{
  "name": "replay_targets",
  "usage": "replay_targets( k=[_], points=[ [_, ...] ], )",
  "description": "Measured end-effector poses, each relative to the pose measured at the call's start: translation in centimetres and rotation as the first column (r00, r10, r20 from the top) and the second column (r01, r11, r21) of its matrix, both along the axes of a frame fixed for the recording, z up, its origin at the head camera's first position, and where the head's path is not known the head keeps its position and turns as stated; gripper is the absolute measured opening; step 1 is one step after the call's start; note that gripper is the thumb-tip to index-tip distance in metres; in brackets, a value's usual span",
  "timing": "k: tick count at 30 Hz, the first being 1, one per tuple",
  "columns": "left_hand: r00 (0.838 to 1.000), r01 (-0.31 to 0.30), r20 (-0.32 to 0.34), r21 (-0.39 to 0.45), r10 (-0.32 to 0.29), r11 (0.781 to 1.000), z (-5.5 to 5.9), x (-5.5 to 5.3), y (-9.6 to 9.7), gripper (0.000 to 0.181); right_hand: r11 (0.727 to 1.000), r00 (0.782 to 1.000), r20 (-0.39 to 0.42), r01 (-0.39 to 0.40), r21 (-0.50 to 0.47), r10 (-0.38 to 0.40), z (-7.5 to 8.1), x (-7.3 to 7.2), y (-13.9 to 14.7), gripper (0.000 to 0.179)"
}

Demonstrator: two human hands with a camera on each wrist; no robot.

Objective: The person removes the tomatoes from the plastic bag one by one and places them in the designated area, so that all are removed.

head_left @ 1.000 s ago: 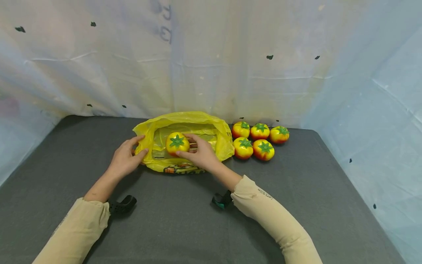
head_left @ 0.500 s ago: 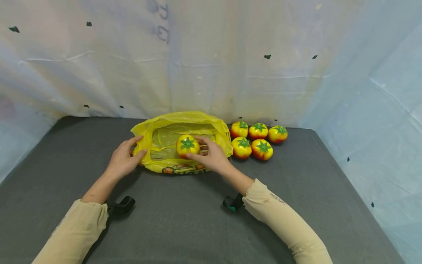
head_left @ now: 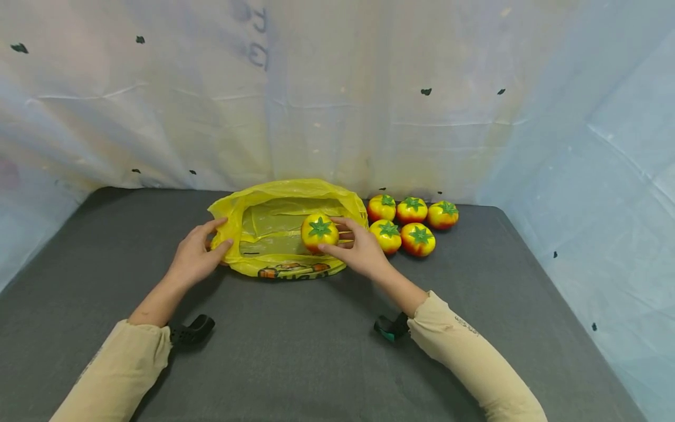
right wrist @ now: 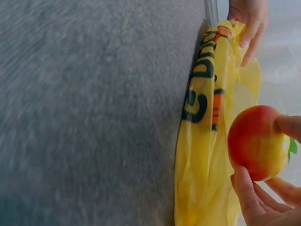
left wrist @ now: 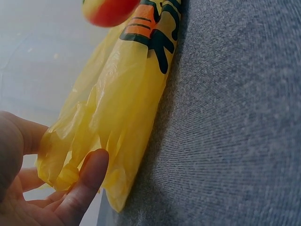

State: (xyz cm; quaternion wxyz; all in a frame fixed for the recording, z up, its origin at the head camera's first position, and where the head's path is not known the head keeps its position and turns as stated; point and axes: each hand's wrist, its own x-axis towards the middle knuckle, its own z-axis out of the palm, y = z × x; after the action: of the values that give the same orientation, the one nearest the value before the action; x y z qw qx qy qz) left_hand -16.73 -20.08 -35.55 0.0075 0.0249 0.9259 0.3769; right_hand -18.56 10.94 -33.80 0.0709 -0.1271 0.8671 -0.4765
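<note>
My right hand [head_left: 361, 249] holds a shiny red-and-yellow toy tomato [head_left: 319, 232] with a green star-shaped leaf on top. The tomato is over the right part of the opening of a yellow plastic bag [head_left: 290, 189]; the right wrist view has it [right wrist: 258, 142] between thumb and fingertips, above the bag's rim. At the bag's left end, my left hand [head_left: 195, 255] grips the plastic. Close up in the left wrist view, the thumb lies on the near side of the bag [left wrist: 122, 94] and the other fingers sit at its far edge, partly hidden.
Several more toy tomatoes [head_left: 418, 239] stand in two rows right beside the bag. Dark grey cloth [head_left: 285, 351] covers the table. Behind it hangs a pale sheet [head_left: 327, 105], and another sheet [head_left: 622, 205] closes off the right side.
My right hand has carried the toy tomato rightward across the bag's opening, from its left-centre to its right part. The left hand stays at the bag's left end.
</note>
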Motion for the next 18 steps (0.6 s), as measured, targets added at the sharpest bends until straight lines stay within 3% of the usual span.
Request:
replay_targets(
  k=[18],
  points=[
    [1.0,-0.013,-0.006,-0.001,0.013,1.0,-0.3,-0.1,-0.1,0.057,0.995,0.994,-0.036,0.101,-0.004,-0.101,1.6,0.4,3.9,0.064]
  ],
)
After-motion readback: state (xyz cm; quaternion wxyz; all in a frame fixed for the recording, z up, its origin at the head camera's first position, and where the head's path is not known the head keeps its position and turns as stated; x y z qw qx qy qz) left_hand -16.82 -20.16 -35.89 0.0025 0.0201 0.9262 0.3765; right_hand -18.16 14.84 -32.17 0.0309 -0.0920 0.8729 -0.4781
